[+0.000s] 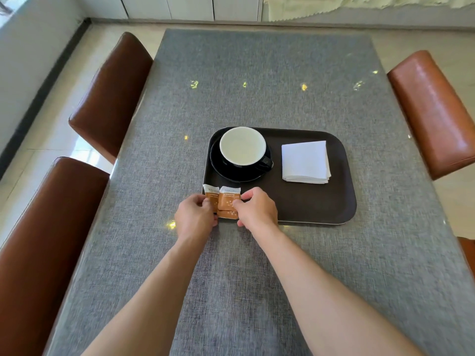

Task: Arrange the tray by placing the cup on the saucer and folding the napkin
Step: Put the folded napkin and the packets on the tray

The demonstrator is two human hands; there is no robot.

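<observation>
A dark brown tray (321, 201) lies on the grey table. In its far left corner a black cup (243, 147) with a white inside stands on a black saucer (231, 174), handle to the right. A white napkin (305, 161), folded into a square, rests on the tray's right half. At the tray's near left corner lie small orange-and-white packets (227, 200), overlapping. My left hand (196, 218) pinches them from the left and my right hand (257, 210) from the right.
The grey cloth-covered table (257, 86) stretches ahead. Two brown leather chairs (110, 93) stand along its left side, another brown chair (434, 111) on the right. White cabinets and a pale curtain line the far wall.
</observation>
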